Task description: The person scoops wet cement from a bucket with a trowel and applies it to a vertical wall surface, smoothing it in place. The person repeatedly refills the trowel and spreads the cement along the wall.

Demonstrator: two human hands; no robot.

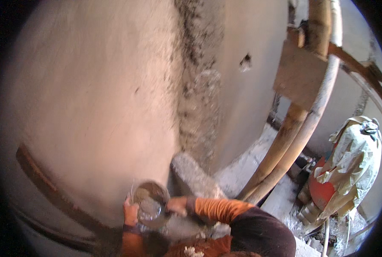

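Observation:
A round, wide-mouthed grey-brown bucket is held low between my hands, close to the plastered wall. Something clear and shiny, like water, shows at its mouth; motion blurs it. On the bucket's left side, the fingers of my left hand are closed around the edge. Against the right side, my right hand is curled at the rim, its fingertips partly hidden. Orange-and-dark sleeves cover both forearms.
A plastered wall rises ahead, with a rough dark seam. Below the seam lies a rough concrete block. Wooden poles stand at the right, beyond them a cloth-draped red drum. A curved brown bar crosses the lower left.

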